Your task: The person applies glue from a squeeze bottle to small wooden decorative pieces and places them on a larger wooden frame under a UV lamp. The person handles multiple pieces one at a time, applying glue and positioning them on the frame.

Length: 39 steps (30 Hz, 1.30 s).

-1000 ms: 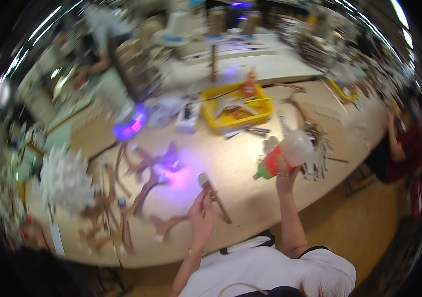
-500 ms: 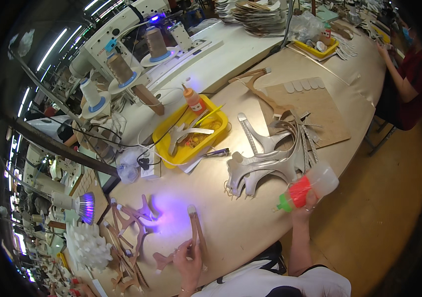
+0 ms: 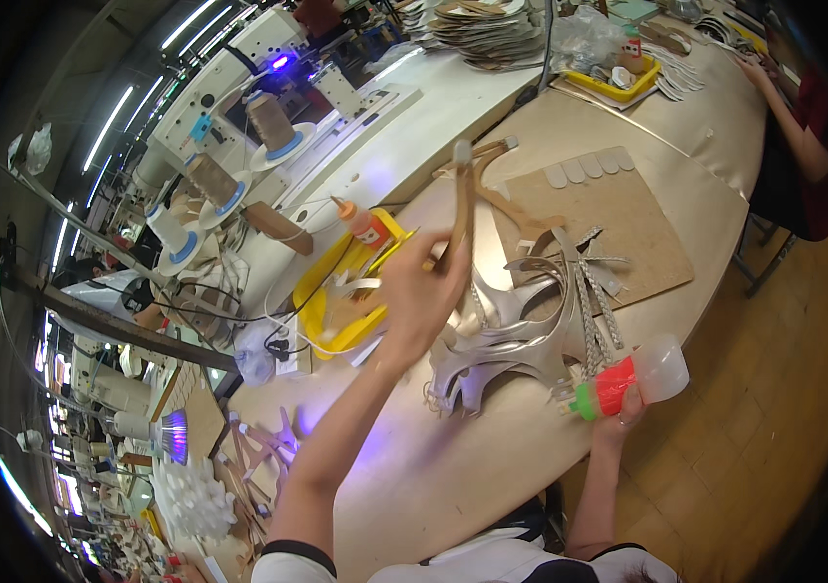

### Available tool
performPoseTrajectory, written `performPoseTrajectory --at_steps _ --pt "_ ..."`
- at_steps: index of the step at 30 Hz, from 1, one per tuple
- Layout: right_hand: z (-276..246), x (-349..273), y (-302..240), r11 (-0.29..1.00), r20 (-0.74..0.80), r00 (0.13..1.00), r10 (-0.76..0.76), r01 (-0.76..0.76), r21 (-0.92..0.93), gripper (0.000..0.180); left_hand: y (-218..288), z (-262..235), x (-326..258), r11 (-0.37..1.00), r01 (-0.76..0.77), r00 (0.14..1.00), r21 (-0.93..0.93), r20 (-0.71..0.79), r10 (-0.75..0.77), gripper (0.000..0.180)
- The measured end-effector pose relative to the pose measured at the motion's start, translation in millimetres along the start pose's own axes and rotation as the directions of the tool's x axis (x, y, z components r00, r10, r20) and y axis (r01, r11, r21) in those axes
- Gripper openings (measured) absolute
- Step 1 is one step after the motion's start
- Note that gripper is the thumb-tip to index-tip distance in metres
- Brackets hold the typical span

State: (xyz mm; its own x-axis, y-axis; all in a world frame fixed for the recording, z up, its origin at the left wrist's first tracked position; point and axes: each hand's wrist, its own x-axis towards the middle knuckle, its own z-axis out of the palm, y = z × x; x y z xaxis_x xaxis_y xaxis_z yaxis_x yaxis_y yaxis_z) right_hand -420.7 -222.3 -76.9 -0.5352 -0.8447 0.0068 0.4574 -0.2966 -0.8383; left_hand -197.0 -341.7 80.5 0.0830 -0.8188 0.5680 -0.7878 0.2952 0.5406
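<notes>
Left fingers: the left hand (image 3: 425,291) pinches a brown strap (image 3: 466,206), raised, its pale tip (image 3: 462,152) toward one o'clock; best gripped low, tip untouched.
Right fingers: the right hand (image 3: 629,408) curls round a squeeze bottle (image 3: 618,387) at the left's four o'clock; squeeze lightly, nozzle clear of the silver straps (image 3: 521,342).
Farther out: board (image 3: 642,238) at two o'clock, yellow tray (image 3: 338,340) at eight.

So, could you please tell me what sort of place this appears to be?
Probably a sewing workshop, perhaps for footwear: a large white sewing machine, tall blue-based brown thread spools and branching silver leather-like pieces on the beige table suggest it.
</notes>
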Motion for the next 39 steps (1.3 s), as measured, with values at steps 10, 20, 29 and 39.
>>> performPoseTrajectory --at_steps 10,20,29,39 --pt "-6 -1 8 0.988 -0.086 0.996 0.014 -0.027 -0.150 0.067 -38 124 60 0.977 0.079 0.948 0.198 0.289 -0.135 0.037" --pt "-2 4 8 0.996 -0.001 1.000 -0.005 0.005 -0.089 0.061 -28 26 -53 0.993 -0.112 0.966 -0.048 0.228 0.120 0.019" --pt "17 16 -12 0.998 0.018 0.999 0.040 -0.041 0.042 0.048 -24 14 -108 0.992 -0.123 0.897 0.021 0.430 0.102 0.049" --pt "18 24 -11 0.985 -0.039 0.997 0.062 -0.054 0.164 0.048 2 -2 -120 0.953 -0.165 0.948 -0.253 0.227 0.224 0.027"
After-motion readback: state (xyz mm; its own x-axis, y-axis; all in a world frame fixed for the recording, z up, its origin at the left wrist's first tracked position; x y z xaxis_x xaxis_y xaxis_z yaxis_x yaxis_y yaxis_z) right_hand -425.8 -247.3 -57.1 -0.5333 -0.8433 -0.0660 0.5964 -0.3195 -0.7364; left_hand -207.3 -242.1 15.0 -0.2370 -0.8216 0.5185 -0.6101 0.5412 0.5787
